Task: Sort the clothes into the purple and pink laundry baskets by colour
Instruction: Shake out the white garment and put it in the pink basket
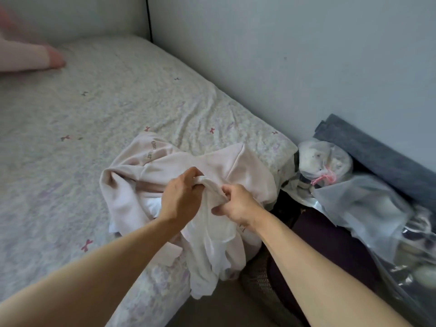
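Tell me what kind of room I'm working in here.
Most likely a bedroom. A bed with a bow-print sheet stands against the wall, pale clothes are heaped at its corner, and clear bags of belongings sit on the floor beside it.

We can make out one piece of lettering: pale print on the pink garment lying on the bed, running sideways. It seems to start with "One"; the letters after that are too blurred for us to read.
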`<state>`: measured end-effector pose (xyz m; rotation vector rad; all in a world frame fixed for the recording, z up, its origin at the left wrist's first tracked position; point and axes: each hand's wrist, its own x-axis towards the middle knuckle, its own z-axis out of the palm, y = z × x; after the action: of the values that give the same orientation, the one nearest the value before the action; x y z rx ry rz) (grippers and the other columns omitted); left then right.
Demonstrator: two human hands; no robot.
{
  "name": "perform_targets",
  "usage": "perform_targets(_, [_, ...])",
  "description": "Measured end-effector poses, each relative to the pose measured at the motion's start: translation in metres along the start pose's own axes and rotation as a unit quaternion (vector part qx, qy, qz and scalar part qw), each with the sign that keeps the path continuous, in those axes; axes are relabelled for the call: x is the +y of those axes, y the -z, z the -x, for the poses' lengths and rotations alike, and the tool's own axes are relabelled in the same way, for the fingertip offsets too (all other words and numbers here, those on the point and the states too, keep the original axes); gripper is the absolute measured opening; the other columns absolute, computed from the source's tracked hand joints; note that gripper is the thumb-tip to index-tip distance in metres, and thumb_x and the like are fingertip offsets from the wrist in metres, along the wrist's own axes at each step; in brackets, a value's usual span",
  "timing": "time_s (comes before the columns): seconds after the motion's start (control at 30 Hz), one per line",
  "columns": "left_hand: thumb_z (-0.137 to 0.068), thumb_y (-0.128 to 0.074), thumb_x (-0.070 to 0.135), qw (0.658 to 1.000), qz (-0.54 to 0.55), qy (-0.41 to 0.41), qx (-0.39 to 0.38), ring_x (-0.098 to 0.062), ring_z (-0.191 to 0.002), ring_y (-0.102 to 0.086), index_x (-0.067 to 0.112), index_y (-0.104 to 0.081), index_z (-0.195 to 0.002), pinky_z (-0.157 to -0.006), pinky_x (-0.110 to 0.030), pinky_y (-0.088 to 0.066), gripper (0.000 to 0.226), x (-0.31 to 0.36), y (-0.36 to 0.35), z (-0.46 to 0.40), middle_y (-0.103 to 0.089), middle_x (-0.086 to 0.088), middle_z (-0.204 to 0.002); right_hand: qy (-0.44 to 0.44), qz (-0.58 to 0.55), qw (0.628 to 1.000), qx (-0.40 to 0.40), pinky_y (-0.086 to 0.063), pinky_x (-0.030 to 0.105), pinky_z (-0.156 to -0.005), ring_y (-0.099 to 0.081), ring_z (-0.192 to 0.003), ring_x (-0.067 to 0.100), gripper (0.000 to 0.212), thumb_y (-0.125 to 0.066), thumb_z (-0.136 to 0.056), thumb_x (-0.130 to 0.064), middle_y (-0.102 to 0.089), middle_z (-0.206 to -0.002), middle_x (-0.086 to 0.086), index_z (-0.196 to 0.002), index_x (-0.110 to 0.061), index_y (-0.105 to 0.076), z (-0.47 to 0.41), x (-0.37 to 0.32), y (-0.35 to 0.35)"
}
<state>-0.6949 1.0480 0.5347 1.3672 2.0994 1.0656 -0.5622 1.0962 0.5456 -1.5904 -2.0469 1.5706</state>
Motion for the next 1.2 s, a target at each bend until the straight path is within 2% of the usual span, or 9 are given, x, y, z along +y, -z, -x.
perform_targets(0.07, [-0.077, -0.044, 0.026, 0.999, 0.006, 0.01, 0.038, -0.031, -0.08, -0.057, 0.019, -0.055, -0.073, -0.066, -0.039, -0.045, 0.014, 0.017, 0.024, -0.005, -0.059, -0.003, -0.072, -0.026, 0.09, 0.996, 0.013, -0.043, 0.024, -0.066, -0.058, -0.084, 0.018, 0.019, -0.067, -0.081, -0.014, -0.06, -0.09, 0.004, -0.098, -0.005, -0.065, 0.002, -0.004, 0.003])
perform_targets(0.2, [-0.068, -0.038, 0.035, 0.995, 0.008, 0.071, 0.075, -0.032, -0.069, -0.054, 0.014, -0.044, -0.056, -0.057, -0.033, -0.036, 0.025, 0.041, 0.061, -0.021, -0.048, -0.003, -0.058, -0.061, -0.022, 0.992, 0.107, -0.051, 0.04, -0.088, -0.063, -0.102, 0.032, 0.032, -0.057, -0.089, -0.026, -0.067, -0.106, 0.013, -0.109, -0.003, -0.065, 0.005, -0.025, 0.01])
perform_targets(0.37, [-0.069, -0.069, 0.043, 0.992, -0.08, 0.074, 0.065, -0.022, -0.068, -0.057, 0.016, -0.061, -0.069, -0.06, -0.029, -0.041, 0.028, 0.064, 0.097, -0.019, -0.059, 0.001, -0.064, -0.006, -0.115, 0.981, 0.156, -0.049, 0.034, -0.072, -0.063, -0.081, 0.022, 0.022, -0.06, -0.088, -0.031, -0.066, -0.081, 0.006, -0.076, -0.013, -0.066, 0.023, -0.077, 0.026])
perform_targets(0.5, [-0.074, -0.065, 0.03, 0.984, -0.07, 0.108, 0.127, -0.027, -0.075, -0.058, 0.018, -0.059, -0.068, -0.064, -0.031, -0.04, 0.015, 0.083, 0.123, -0.025, -0.058, -0.002, -0.069, 0.044, -0.119, 0.973, 0.191, -0.037, 0.028, -0.06, -0.049, -0.063, 0.015, 0.031, -0.076, -0.077, -0.023, -0.055, -0.066, 0.006, -0.058, -0.014, -0.053, 0.044, -0.105, 0.052])
perform_targets(0.67, [-0.082, -0.057, 0.017, 0.983, -0.07, 0.093, 0.143, -0.021, -0.082, -0.048, 0.024, -0.058, -0.089, -0.071, -0.03, -0.035, 0.011, 0.116, 0.144, -0.025, -0.055, 0.0, -0.087, 0.103, -0.006, 0.95, 0.295, -0.039, 0.023, -0.061, -0.056, -0.067, 0.017, 0.01, -0.069, -0.081, -0.012, -0.062, -0.069, 0.001, -0.071, -0.014, -0.067, 0.073, -0.141, 0.087])
perform_targets(0.77, [-0.077, -0.05, 0.009, 0.984, -0.079, 0.073, 0.144, -0.025, -0.081, -0.053, 0.019, -0.064, -0.082, -0.07, -0.03, -0.036, 0.018, 0.142, 0.16, -0.019, -0.058, -0.003, -0.082, 0.122, 0.048, 0.934, 0.333, -0.038, 0.023, -0.064, -0.056, -0.076, 0.018, 0.016, -0.058, -0.082, -0.002, -0.063, -0.077, 0.002, -0.082, -0.011, -0.072, 0.092, -0.16, 0.108])
perform_targets(0.9, [-0.07, -0.048, 0.006, 0.981, -0.087, 0.05, 0.164, -0.032, -0.082, -0.056, 0.012, -0.068, -0.078, -0.069, -0.029, -0.036, 0.022, 0.178, 0.193, -0.018, -0.061, -0.009, -0.079, 0.136, 0.141, 0.904, 0.381, -0.048, 0.031, -0.069, -0.058, -0.085, 0.027, 0.025, -0.048, -0.08, 0.002, -0.063, -0.098, 0.007, -0.077, -0.019, -0.062, 0.11, -0.176, 0.13])
perform_targets(1.07, [-0.078, -0.047, 0.017, 0.982, -0.068, 0.038, 0.171, -0.034, -0.088, -0.055, 0.011, -0.068, -0.082, -0.072, -0.029, -0.035, 0.022, 0.216, 0.222, -0.019, -0.06, -0.008, -0.083, 0.108, 0.224, 0.884, 0.396, -0.035, 0.029, -0.071, -0.051, -0.086, 0.031, 0.021, -0.044, -0.085, -0.003, -0.058, -0.105, 0.011, -0.097, -0.015, -0.056, 0.129, -0.195, 0.144])
perform_targets(1.2, [-0.082, -0.044, 0.029, 0.982, -0.093, 0.033, 0.158, -0.033, -0.08, -0.051, 0.007, -0.056, -0.067, -0.069, -0.031, -0.036, 0.03, 0.237, 0.229, -0.014, -0.058, -0.012, -0.078, 0.123, 0.118, 0.911, 0.376, -0.036, 0.029, -0.068, -0.046, -0.077, 0.029, 0.022, -0.047, -0.084, -0.008, -0.052, -0.083, 0.01, -0.064, -0.014, -0.041, 0.142, -0.218, 0.16])
